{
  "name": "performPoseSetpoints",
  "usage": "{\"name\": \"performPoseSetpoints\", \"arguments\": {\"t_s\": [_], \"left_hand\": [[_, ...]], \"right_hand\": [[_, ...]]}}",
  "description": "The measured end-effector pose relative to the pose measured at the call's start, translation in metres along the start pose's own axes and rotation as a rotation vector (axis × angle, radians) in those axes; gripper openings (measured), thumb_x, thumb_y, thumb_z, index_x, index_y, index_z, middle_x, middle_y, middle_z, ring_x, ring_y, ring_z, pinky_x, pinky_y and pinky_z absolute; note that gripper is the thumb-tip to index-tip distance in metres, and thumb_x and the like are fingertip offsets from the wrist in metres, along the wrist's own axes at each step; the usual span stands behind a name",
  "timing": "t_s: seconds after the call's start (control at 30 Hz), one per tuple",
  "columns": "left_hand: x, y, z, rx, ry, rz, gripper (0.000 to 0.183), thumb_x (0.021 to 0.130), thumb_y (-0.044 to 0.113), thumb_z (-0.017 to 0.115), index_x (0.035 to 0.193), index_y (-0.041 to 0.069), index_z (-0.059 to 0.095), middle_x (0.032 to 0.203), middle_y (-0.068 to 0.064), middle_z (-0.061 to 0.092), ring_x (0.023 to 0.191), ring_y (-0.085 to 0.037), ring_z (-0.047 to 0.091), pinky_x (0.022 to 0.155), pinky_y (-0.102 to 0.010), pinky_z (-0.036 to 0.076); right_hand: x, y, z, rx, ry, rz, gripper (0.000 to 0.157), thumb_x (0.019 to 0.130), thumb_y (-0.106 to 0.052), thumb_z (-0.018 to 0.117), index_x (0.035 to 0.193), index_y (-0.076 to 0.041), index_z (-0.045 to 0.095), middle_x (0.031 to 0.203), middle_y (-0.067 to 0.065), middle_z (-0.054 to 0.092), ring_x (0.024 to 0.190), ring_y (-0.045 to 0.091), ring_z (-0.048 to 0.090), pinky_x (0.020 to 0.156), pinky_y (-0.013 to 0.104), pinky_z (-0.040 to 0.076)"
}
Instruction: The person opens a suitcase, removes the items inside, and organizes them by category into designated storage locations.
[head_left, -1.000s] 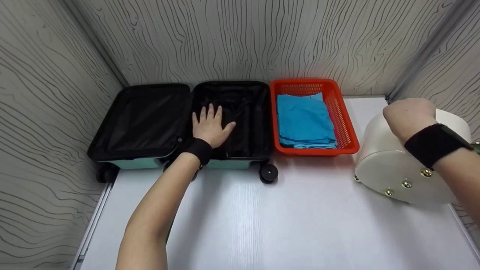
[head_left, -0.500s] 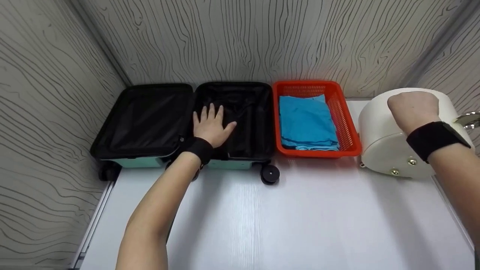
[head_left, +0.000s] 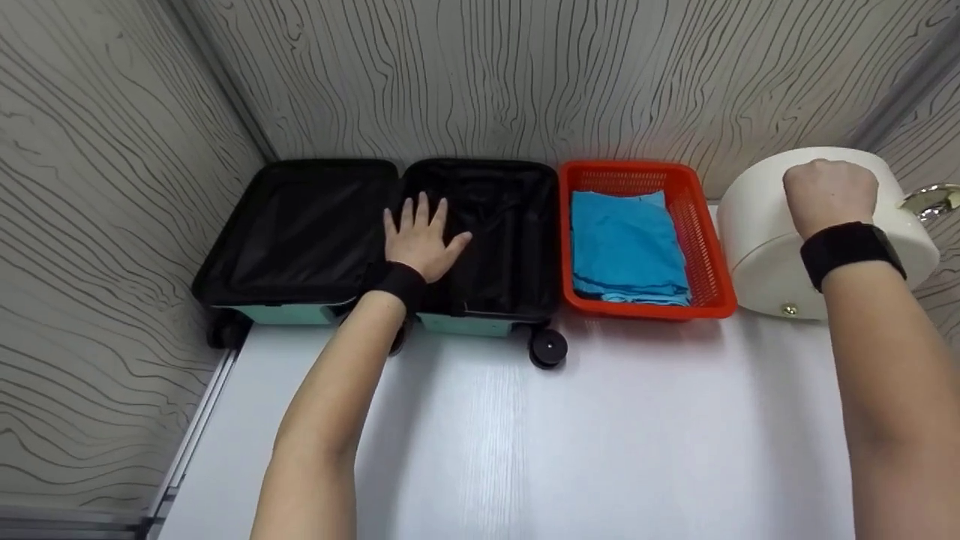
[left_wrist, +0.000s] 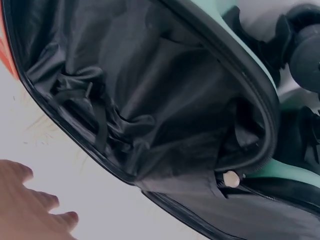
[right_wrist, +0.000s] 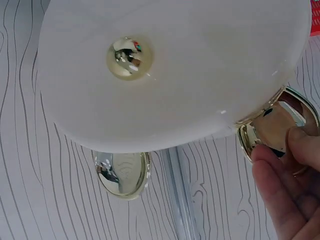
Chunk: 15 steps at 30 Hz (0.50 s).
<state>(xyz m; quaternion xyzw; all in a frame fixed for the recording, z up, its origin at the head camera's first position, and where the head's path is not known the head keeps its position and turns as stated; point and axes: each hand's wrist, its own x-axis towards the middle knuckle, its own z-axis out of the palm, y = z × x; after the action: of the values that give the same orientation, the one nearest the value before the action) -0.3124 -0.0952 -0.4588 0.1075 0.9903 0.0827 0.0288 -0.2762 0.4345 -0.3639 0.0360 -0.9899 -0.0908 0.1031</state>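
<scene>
My left hand (head_left: 420,244) is spread flat over the open suitcase (head_left: 292,225), near the line where its two black-lined halves meet. In the left wrist view, the fingers show at the lower left, beside the lining of the suitcase. At the right, my right hand (head_left: 831,193) is at a white rounded box (head_left: 765,277) with gold fittings. In the right wrist view, thumb and fingers pinch a shiny gold handle (right_wrist: 272,120) on the side of that box. A second gold handle (head_left: 930,201) juts out on its right.
A red basket (head_left: 716,259) holding folded blue cloth (head_left: 626,244) stands between suitcase and white box. The suitcase has black wheels (head_left: 548,348) at its front. Wood-patterned walls (head_left: 465,82) close off the back and sides of the white table (head_left: 600,435).
The white box has moved back toward the rear wall, with my right hand on it. My left hand stays over the suitcase. The head view has shifted slightly.
</scene>
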Motion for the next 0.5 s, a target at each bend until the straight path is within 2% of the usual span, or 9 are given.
{"name": "performPoseSetpoints", "arguments": {"t_s": [0.17,0.27,0.37,0.47,0.5], "left_hand": [[0.003,-0.001,0.002,-0.013,-0.002,0.012,0.078,0.104,0.067,0.029,0.166,0.024,0.010,0.171,-0.011,0.003,0.156,-0.034,0.000,0.121,-0.059,-0.006],[0.004,-0.002,0.003,-0.015,-0.014,0.011,0.077,0.104,0.067,0.029,0.166,0.025,0.009,0.171,-0.010,0.001,0.156,-0.034,-0.002,0.121,-0.059,-0.007],[0.004,-0.003,0.004,-0.017,-0.016,0.013,0.077,0.104,0.067,0.029,0.166,0.025,0.011,0.171,-0.010,0.001,0.156,-0.034,-0.002,0.120,-0.060,-0.007],[0.005,-0.006,0.003,-0.011,-0.022,0.012,0.077,0.104,0.068,0.029,0.166,0.025,0.011,0.171,-0.010,0.001,0.156,-0.034,-0.003,0.120,-0.061,-0.007],[0.005,-0.008,0.003,-0.006,-0.020,0.012,0.077,0.104,0.068,0.029,0.166,0.025,0.011,0.171,-0.010,0.002,0.156,-0.034,-0.002,0.120,-0.061,-0.007]], "right_hand": [[0.002,0.000,0.006,-0.035,0.035,0.055,0.010,0.085,0.018,0.054,0.078,0.015,0.060,0.070,0.031,0.051,0.062,0.049,0.058,0.045,0.055,0.047],[0.003,-0.003,0.007,-0.031,0.036,0.083,0.010,0.088,0.016,0.051,0.082,0.019,0.058,0.075,0.035,0.050,0.066,0.052,0.059,0.048,0.056,0.048],[0.005,-0.009,0.008,-0.019,0.051,0.090,0.016,0.089,0.011,0.049,0.077,0.016,0.056,0.071,0.033,0.050,0.064,0.051,0.057,0.047,0.054,0.046],[0.007,-0.023,0.015,-0.016,0.154,0.048,0.022,0.088,0.005,0.048,0.066,0.009,0.053,0.063,0.026,0.049,0.060,0.046,0.052,0.049,0.052,0.043],[0.007,-0.030,0.018,-0.013,0.179,0.030,0.023,0.089,0.001,0.048,0.068,0.008,0.054,0.065,0.025,0.050,0.063,0.046,0.052,0.053,0.054,0.044]]}}
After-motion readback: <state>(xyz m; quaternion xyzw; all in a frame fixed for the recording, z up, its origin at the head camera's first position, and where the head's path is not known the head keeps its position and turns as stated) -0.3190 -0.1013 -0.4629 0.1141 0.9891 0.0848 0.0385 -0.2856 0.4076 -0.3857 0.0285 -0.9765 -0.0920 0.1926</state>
